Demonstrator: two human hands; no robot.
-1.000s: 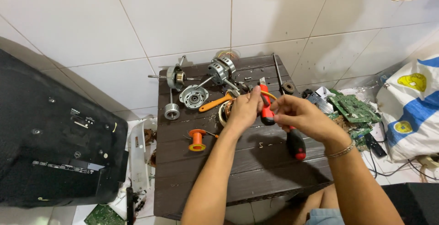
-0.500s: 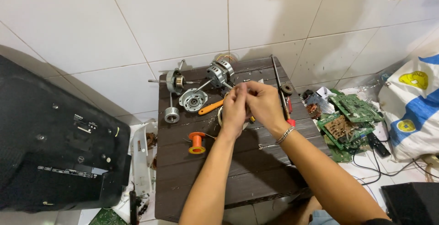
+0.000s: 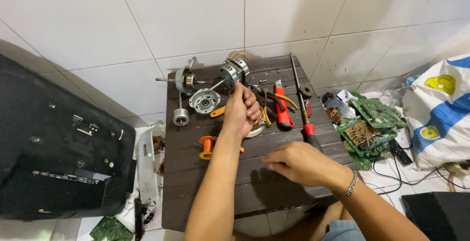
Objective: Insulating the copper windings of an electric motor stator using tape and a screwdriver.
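gripping a round motor stator (image 3: pixel 254 129) on the dark slatted table (image 3: pixel 196 182), left hand (image 3: pixel 241 110) closed in a fist over it — copper windings just showing. right hand (image 3: pixel 298 162) hovers low, fingers loosely curled, holding nothing visible — well apart from the orange wire spool (image 3: pixel 207 147). best kept pinned flat, grip clear of the windings.

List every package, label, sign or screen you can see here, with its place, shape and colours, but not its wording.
Sack: far right on the floor, bulging, white with blue bands and round yellow marks.
Television back: left, leaning, large black panel with small pale labels.
No lit screen or sign shows.
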